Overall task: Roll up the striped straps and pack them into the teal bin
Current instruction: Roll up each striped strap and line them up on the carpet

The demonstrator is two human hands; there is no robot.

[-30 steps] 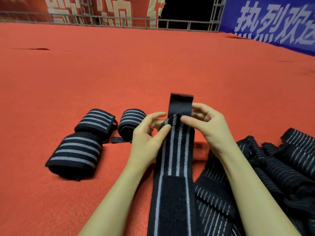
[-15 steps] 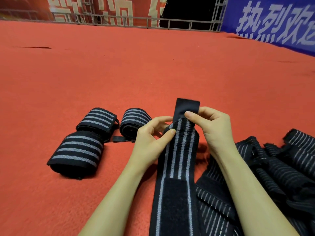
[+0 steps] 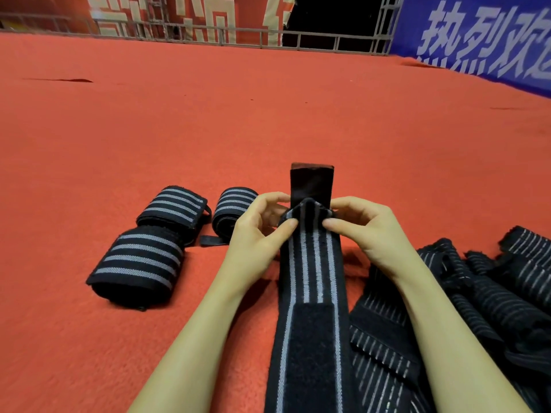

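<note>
A black strap with grey stripes (image 3: 311, 272) runs from the bottom edge up to the middle of the view, a black hook-and-loop patch on its near part. Its far end is folded, and a plain black tab stands up behind the fold. My left hand (image 3: 258, 231) pinches the fold's left edge between thumb and fingers. My right hand (image 3: 363, 231) pinches the right edge the same way. Three rolled straps lie on the red carpet to the left: a near one (image 3: 137, 263), a middle one (image 3: 176, 208) and a far one (image 3: 231, 208). No teal bin is in view.
A heap of loose striped straps (image 3: 489, 296) lies on the carpet at the right, beside my right forearm. Red carpet (image 3: 268, 114) stretches far ahead to a metal railing (image 3: 208, 32). A blue banner (image 3: 477, 40) lines the far right.
Both hands have moved closer together on the strap's end, and the end is now bunched into a tighter fold. The black tab stands more upright behind it.
</note>
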